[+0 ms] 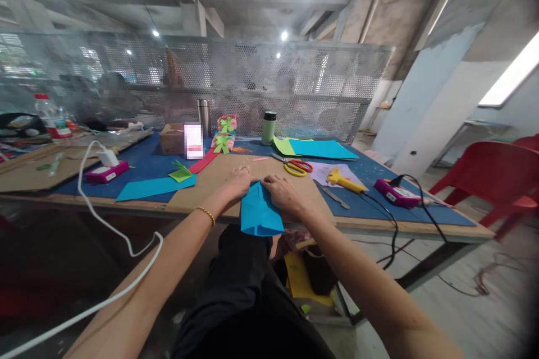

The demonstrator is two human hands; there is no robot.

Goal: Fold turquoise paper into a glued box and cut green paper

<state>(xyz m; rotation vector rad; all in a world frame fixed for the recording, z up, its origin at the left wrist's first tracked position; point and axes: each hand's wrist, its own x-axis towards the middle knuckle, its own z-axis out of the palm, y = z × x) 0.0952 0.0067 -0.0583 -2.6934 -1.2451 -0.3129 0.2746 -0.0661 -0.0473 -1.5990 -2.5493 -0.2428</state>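
A folded sheet of blue paper [259, 214] lies on a brown cardboard sheet [210, 188] and hangs over the table's near edge. My left hand [238, 180] presses on the paper's top left corner with bent fingers. My right hand [283, 192] presses down on its top right part, fingers curled onto the fold. Both hands touch the paper at its upper end.
Red-and-yellow scissors [297, 166], a yellow glue gun [345, 180], a metal blade [334, 195] and a pink device [398, 193] with black cable lie to the right. More blue paper [154, 186], green pieces, a pink box [105, 172], a white cable [109, 224], flasks and a carton sit left and behind. A red chair [492, 179] stands at right.
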